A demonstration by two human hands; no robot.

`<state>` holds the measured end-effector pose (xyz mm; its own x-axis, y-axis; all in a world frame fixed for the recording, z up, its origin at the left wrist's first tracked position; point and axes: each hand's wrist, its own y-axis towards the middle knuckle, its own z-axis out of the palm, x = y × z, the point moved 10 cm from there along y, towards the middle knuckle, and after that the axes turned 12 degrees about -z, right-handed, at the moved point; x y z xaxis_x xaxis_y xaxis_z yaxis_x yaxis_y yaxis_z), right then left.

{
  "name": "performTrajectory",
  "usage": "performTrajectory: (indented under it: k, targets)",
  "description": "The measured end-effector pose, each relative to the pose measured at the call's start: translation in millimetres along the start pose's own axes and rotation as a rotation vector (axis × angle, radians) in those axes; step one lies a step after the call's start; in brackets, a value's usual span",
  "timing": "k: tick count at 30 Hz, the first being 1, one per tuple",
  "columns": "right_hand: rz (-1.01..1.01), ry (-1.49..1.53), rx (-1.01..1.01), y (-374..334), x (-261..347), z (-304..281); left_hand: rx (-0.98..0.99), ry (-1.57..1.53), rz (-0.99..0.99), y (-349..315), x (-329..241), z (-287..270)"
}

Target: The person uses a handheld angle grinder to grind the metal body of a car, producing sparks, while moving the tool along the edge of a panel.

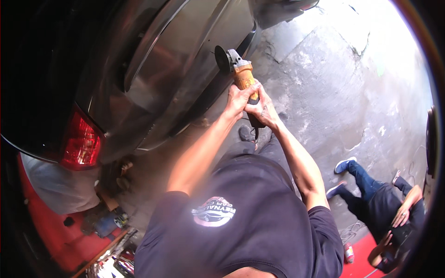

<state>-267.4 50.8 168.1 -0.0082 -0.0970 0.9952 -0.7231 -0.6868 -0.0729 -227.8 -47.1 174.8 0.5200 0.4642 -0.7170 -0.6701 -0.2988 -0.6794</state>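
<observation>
An angle grinder (244,78) with a worn yellow-orange body, a metal head and a dark rear handle is held out in front of me. My left hand (237,101) wraps round the left side of its body. From the other side my right hand (264,107) grips the rear part, its fingers close to those of the left. The round dark disc (222,59) points toward the lower side of a dark car (171,69). Whether the disc touches the car I cannot tell. A cord (256,133) hangs from the grinder's rear end.
The car's red tail light (83,141) is at the left. At the lower right, another person (380,199) in dark clothes is near a red surface with a small red bottle (348,253). Tools and a motor-like part (110,223) lie lower left. Grey concrete floor (320,88) stretches right.
</observation>
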Motion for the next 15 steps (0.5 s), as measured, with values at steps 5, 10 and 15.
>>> performTrajectory:
  k: [5, 10, 15]
  targets:
    - [-0.098, -0.190, 0.109, 20.4, 19.9, -29.5, -0.041, -0.264, 0.133, 27.2, 1.9, 15.8]
    - [-0.170, -0.337, 0.234, 42.7, 33.8, -50.1, -0.033, -0.413, 0.096, 44.5, 3.9, 37.0]
    - [-0.178, -0.446, 0.350, 63.0, 37.0, -57.8, -0.019, -0.551, 0.183, 58.0, -3.6, 46.2]
